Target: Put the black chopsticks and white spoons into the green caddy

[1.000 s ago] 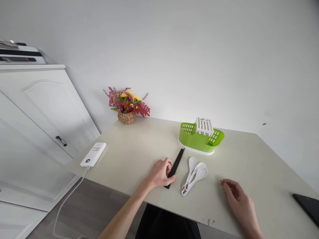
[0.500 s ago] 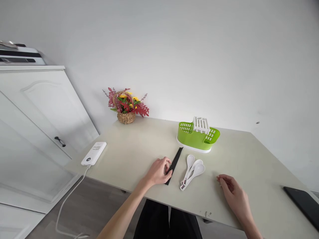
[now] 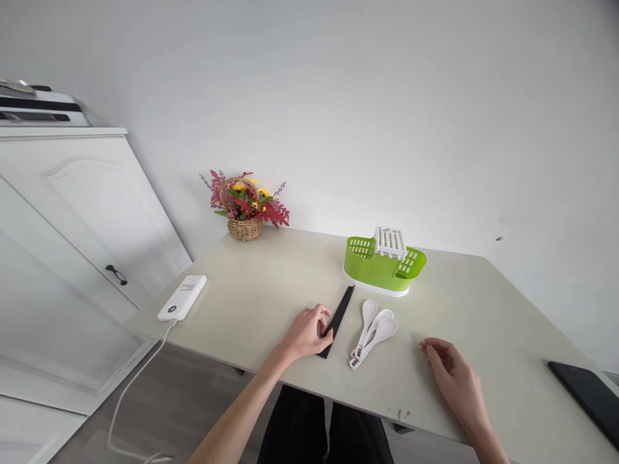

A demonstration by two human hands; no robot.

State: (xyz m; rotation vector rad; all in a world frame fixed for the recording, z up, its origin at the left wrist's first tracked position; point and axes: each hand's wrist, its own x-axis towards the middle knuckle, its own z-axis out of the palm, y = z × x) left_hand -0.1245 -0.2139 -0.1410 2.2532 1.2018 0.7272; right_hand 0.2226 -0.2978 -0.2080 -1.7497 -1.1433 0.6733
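Observation:
A bundle of black chopsticks [image 3: 341, 311] lies slanting on the table. My left hand [image 3: 308, 331] is curled at its lower half, with the thumb over the sticks and the fingers bent along their left side. To the right of the chopsticks, white spoons [image 3: 385, 330] lie overlapping, bowls pointing away from me. My right hand [image 3: 454, 377] rests on the table farther right, apart from the spoons; its fingers are curled in and nothing shows in them. Behind the spoons stands a green utensil holder [image 3: 372, 270] with a white base and a white slotted middle piece.
A wicker basket of artificial flowers [image 3: 245, 229] stands by the wall at the back left. On the table's left side lies a white power bank [image 3: 182, 298] with a cable [image 3: 126, 393] hanging down. A black phone [image 3: 587, 393] lies at the right. A white cabinet [image 3: 87, 258] stands left.
The view has shifted slightly, moving the table things a little left and up in the picture. Both hands keep about the same places and poses.

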